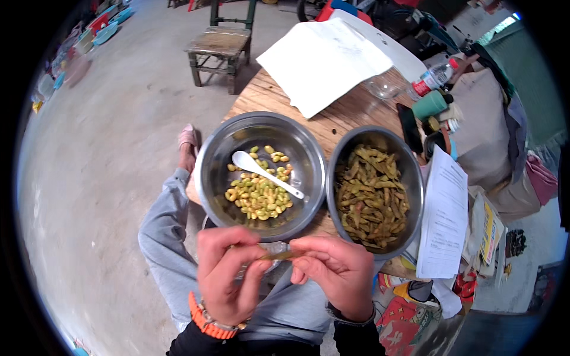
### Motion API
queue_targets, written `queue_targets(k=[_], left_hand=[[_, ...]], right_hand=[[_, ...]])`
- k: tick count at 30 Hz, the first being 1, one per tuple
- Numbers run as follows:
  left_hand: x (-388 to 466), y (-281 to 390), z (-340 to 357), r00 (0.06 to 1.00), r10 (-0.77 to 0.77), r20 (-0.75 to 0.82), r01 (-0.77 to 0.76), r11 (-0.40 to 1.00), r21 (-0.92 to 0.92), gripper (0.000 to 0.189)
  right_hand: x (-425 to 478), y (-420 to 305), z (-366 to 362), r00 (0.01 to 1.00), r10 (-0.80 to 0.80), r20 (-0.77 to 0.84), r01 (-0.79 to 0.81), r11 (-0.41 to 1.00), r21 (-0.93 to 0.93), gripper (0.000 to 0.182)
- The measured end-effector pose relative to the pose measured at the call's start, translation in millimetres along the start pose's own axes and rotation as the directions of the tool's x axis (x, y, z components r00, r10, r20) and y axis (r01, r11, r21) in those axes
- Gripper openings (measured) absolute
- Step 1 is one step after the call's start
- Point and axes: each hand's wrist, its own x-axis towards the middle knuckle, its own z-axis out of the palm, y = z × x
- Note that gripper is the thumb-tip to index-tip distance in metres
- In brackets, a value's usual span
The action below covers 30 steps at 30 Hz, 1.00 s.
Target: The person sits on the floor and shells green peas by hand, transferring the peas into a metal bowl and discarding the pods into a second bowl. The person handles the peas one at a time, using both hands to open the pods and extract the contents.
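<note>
A green-brown soybean pod [281,255] is stretched between my left hand [234,271] and my right hand [336,271], each pinching one end. Both hands are just in front of a round steel bowl [315,209], above my lap. Loose shelled beans [260,193], yellow and green, lie on the bowl's bottom. A white spoon [267,173] rests across them. To the right, a second steel bowl [418,191] holds a heap of unshelled pods [372,196]. Behind my hands, a clear plastic bag [278,248] is partly hidden.
White paper sheets [320,58] cover the back of the wooden table [249,100]. On its right are a plastic bottle [434,78], a green cup [429,106], a dark phone [409,127] and printed papers [443,218]. A small wooden chair [220,42] stands beyond the table.
</note>
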Motion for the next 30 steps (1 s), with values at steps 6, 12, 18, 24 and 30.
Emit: queue_targets(k=[6, 12, 18, 24, 30], left_hand=[[-47, -18, -14, 0.99, -0.099, 0.1, 0.088, 0.99, 0.115, 0.021], [-69, -40, -4, 0.973, -0.151, 0.175, 0.113, 0.971, 0.21, 0.03], [-66, -37, -2, 0.976, -0.151, 0.157, 0.125, 0.978, 0.165, 0.024], [-58, -28, -2, 0.992, -0.042, 0.118, 0.028, 0.992, 0.123, 0.021], [-13, 0, 6, 0.986, 0.14, 0.087, -0.149, 0.983, 0.104, 0.026]], right_hand=[[0, -14, -72, 0.899, -0.267, -0.347, 0.064, 0.864, -0.499, 0.01], [35, 5, -108, 0.943, -0.295, -0.156, -0.006, 0.453, -0.891, 0.016], [43, 15, -108, 0.967, -0.245, -0.067, 0.011, 0.303, -0.953, 0.012], [26, 1, -107, 0.956, -0.26, -0.135, 0.049, 0.594, -0.803, 0.012], [5, -12, -89, 0.977, -0.18, -0.116, 0.118, 0.907, -0.404, 0.008]])
